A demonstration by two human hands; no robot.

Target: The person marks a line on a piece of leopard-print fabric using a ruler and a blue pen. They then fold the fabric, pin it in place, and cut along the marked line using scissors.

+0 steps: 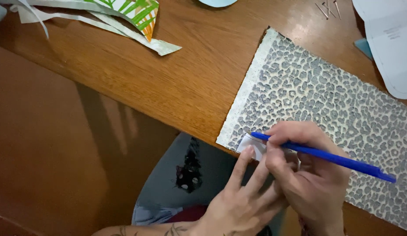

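A sheet of leopard-print fabric (326,96) lies on the wooden table (177,83), one corner at the table's near edge. My right hand (313,179) grips a blue pen (326,157), its tip touching a small white paper piece (252,146) on the fabric's near corner. My left hand (243,196) lies flat, fingers spread, its fingertips pressing on that white piece from below.
Strips and scraps of leaf-print paper (125,17) lie at the table's far left. Several pins (328,8) and a white paper pattern piece (391,39) sit at the far right. A pale blue round object (217,2) shows at the top edge. The floor lies left of the table.
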